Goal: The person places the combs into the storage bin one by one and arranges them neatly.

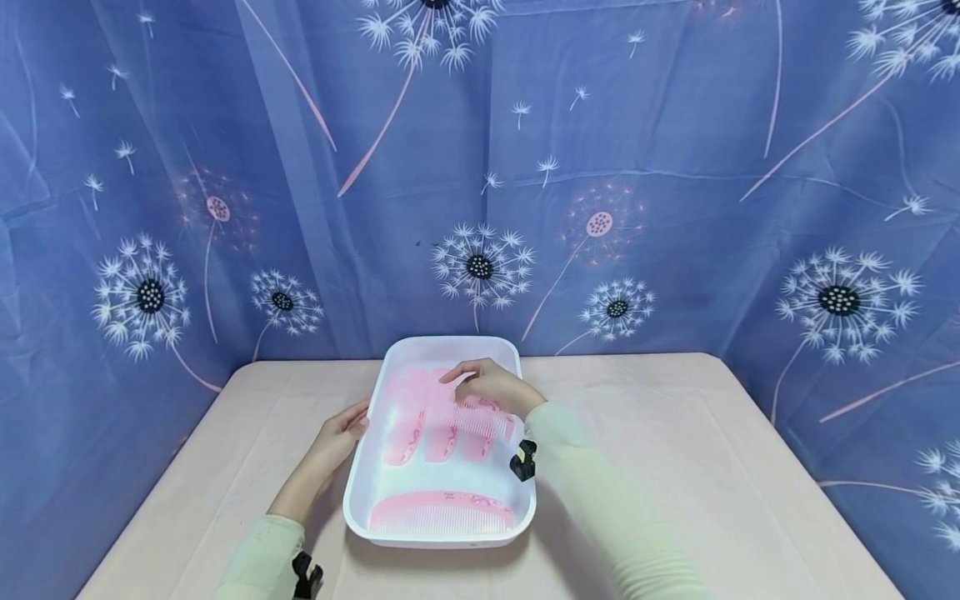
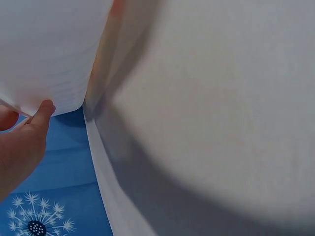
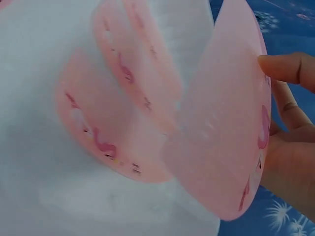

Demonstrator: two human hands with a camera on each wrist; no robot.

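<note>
My right hand (image 1: 491,387) pinches a pink comb (image 1: 483,422) over the right half of a white plastic tray (image 1: 420,477). In the right wrist view the raised comb (image 3: 221,123) is tilted, flamingo prints along its back, with fingers at that edge. Beneath it, three more pink combs (image 1: 405,433) lie side by side in the tray, partly covered by the hand and the held comb. Another pink comb (image 1: 442,502) lies crosswise at the tray's near end, teeth toward me. At the tray's left side, my left hand (image 1: 337,437) grips the rim between thumb and fingers.
The tray stands on a table with a pale pink cloth (image 1: 675,467). Blue curtains (image 1: 480,167) with dandelion prints hang behind and on both sides. Tablecloth surface extends to the left and right of the tray.
</note>
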